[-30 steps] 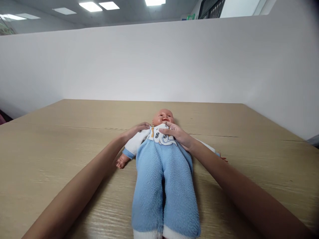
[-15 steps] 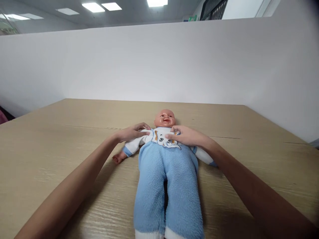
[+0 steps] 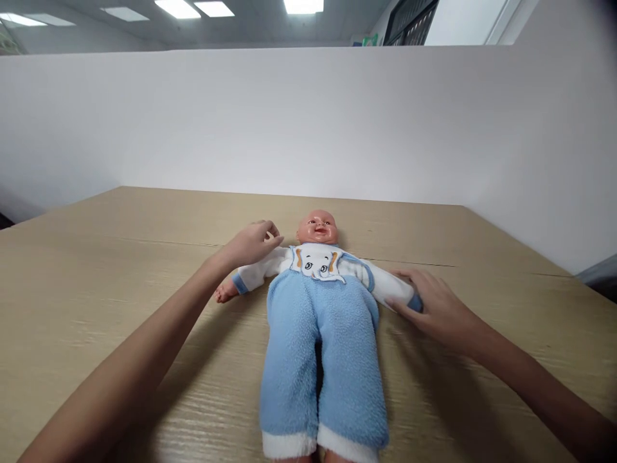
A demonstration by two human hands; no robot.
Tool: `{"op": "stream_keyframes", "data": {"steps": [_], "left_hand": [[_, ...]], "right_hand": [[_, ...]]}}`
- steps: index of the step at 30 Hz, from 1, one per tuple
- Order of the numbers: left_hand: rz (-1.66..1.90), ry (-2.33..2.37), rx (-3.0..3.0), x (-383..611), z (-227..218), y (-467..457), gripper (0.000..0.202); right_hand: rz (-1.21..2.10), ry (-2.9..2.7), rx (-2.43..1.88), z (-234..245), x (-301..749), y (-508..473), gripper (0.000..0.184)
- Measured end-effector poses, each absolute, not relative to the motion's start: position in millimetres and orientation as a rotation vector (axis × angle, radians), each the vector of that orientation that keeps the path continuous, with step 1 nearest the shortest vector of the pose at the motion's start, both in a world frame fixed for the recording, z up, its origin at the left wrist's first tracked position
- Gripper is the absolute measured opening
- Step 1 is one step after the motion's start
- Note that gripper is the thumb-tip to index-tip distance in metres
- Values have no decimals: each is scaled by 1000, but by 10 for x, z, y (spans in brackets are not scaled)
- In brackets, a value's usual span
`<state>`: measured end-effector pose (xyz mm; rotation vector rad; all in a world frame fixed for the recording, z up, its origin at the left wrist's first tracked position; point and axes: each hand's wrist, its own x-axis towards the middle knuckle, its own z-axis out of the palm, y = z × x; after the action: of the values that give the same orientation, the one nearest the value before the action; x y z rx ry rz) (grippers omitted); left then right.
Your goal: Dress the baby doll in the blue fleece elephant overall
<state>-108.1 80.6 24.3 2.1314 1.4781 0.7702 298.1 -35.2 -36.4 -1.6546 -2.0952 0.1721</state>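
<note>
The doll (image 3: pixel 321 302) lies face up on the bench (image 3: pixel 120 257), feet cut off below, one palm hidden behind the right hand (image 3: pixel 436 305), which straddles the cuff (image 3: pixel 415 302); whether it grips, I can't tell. The left hand (image 3: pixel 253 244), loosely open, hovers by the other sleeve (image 3: pixel 253 276). Wood grain, white partition (image 3: pixel 308 122), ceiling lights (image 3: pixel 303 6); blue fleece legs (image 3: pixel 292 373), white elephant-faced chest (image 3: pixel 318 262).

Light wood-look worktop (image 3: pixel 144 218), fine grain, thin dark seam (image 3: pixel 419 263) across it. Plain white partition (image 3: pixel 289 122) at the far edge, wrapping round both sides. Above its top: grey ceiling (image 3: pixel 260 27), several bright rectangular light panels (image 3: pixel 303 6). Upper right, dark slatted frame (image 3: pixel 412 24) beside a pale panel (image 3: pixel 463 22). Small green item (image 3: pixel 370 40) left of frame, unclear.
</note>
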Motion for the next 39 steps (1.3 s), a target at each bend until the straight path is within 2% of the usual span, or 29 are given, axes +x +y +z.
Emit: {"op": "stream_keyframes", "data": {"steps": [5, 11, 16, 24, 28, 32, 36, 39], "left_hand": [[930, 1178, 2387, -546, 289, 580, 20], [653, 1057, 2722, 233, 157, 542, 13], [789, 973, 2672, 317, -11, 604, 6], [1007, 508, 2624, 193, 52, 477, 17], [1054, 347, 2777, 159, 75, 451, 17], [1255, 219, 2896, 147, 40, 467, 14], [1553, 168, 2987, 127, -26, 480, 17], [1651, 152, 2979, 117, -38, 466, 17]], "right_hand": [[211, -2105, -1615, -637, 3281, -664, 57], [357, -1986, -1497, -541, 3203, -569, 39], [416, -1673, -1608, -341, 3127, -518, 50], [814, -1390, -1071, -173, 2641, -3, 54], [701, -1400, -1038, -233, 2443, 332, 53], [568, -1409, -1029, -365, 2303, 421, 48], [408, -1657, -920, -473, 2229, 281, 32], [335, -1816, -823, -484, 2255, 177, 19]]}}
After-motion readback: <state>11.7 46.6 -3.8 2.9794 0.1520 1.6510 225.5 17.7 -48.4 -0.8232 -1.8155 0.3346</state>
